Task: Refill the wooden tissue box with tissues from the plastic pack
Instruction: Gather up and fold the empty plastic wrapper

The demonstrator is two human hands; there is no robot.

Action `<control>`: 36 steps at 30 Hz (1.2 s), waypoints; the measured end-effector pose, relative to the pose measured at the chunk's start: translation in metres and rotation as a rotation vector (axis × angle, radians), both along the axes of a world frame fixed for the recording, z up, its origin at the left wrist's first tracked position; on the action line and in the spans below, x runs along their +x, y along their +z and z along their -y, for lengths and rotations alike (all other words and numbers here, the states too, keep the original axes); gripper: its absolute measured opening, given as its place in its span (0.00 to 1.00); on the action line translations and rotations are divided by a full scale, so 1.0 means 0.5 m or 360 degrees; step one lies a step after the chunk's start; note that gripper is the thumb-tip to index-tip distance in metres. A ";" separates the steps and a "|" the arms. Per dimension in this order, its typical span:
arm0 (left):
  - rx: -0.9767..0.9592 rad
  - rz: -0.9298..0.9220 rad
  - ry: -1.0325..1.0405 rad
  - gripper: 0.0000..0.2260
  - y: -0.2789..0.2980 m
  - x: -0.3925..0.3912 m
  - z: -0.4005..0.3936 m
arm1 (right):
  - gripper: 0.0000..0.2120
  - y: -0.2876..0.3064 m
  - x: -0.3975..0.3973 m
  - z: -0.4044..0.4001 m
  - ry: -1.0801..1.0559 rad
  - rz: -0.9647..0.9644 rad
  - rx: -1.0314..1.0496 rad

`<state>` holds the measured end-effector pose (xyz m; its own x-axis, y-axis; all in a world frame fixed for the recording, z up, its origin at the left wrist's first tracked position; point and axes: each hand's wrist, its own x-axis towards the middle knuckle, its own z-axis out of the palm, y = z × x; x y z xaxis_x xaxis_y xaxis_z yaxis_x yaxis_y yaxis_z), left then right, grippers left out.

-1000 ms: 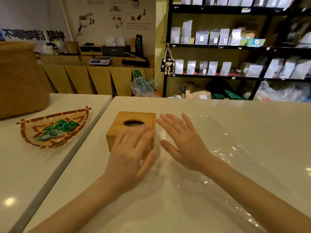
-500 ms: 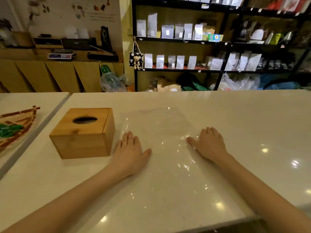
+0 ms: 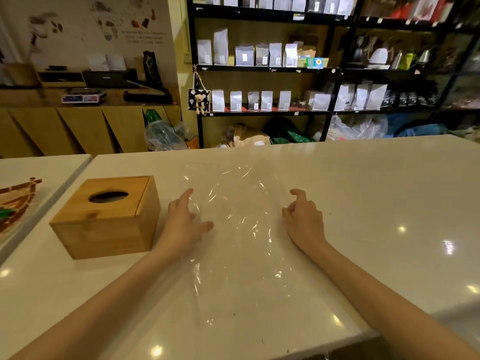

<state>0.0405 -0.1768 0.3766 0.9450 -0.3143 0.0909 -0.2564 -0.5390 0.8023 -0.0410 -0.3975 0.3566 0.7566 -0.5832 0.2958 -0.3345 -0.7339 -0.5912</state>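
Your left hand [image 3: 183, 224] rests at the left edge of the clear plastic wrapper [image 3: 241, 229], which lies spread nearly flat and crinkled on the white counter [image 3: 376, 203]. The forefinger points forward, the thumb sticks out to the right over the film and the other fingers curl under; whether they pinch the film you cannot tell. Your right hand [image 3: 305, 219] sits at the wrapper's right edge, loosely curled, forefinger raised and bent; it seems to touch the film's border, but a real hold is not visible. No tissues show inside the wrapper. The wooden tissue box [image 3: 106, 216] stands upright on the counter just left of your left hand, apart from it, its oval slot [image 3: 108, 197] facing up and dark. A woven tray [image 3: 15, 201] sits on the neighbouring table at the far left.
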 end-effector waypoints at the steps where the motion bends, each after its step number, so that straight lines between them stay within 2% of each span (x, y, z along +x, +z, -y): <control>1: -0.0212 -0.0085 0.0026 0.37 0.004 0.001 0.000 | 0.22 0.002 0.000 0.002 0.0014 0.0067 0.0056; 3: -0.0437 -0.0184 0.0076 0.35 0.008 0.007 -0.002 | 0.23 0.009 -0.003 0.011 0.0060 0.0211 0.0255; 5: -0.0507 -0.0216 0.0074 0.31 0.010 0.016 -0.006 | 0.22 0.025 -0.004 0.027 0.0078 0.0370 0.0550; 9: -0.0706 -0.0400 0.0001 0.17 0.036 0.024 -0.002 | 0.15 0.074 -0.002 0.066 0.0133 0.0592 0.1003; 12: -0.0820 -0.0368 0.0009 0.13 0.067 0.028 0.006 | 0.12 0.113 -0.007 0.085 0.0162 0.0621 0.1107; 19: -0.1104 -0.0227 -0.0043 0.13 0.134 0.015 -0.002 | 0.12 0.194 -0.034 0.092 0.0339 0.0705 0.0991; 23: -0.0987 -0.0089 -0.0068 0.16 0.173 0.029 -0.009 | 0.20 0.222 -0.047 0.093 0.0387 0.0618 0.0728; 25: -0.0724 0.0080 -0.0106 0.19 0.188 0.038 -0.015 | 0.15 0.229 -0.045 0.094 0.0343 0.0614 0.0477; 28: -0.0281 0.0622 -0.0059 0.13 0.203 0.050 -0.022 | 0.07 0.239 -0.040 0.098 0.0198 0.0480 -0.0070; 31: -0.0015 0.1040 -0.0057 0.08 0.216 0.061 -0.024 | 0.06 0.252 -0.041 0.094 0.0015 0.0202 -0.0525; 33: 0.0037 0.1177 -0.0108 0.07 0.225 0.064 -0.022 | 0.11 0.264 -0.043 0.079 0.0015 0.0005 -0.0742; 36: 0.0027 0.1259 -0.0232 0.05 0.250 0.049 -0.010 | 0.22 0.283 -0.036 0.031 0.0417 -0.0076 -0.0864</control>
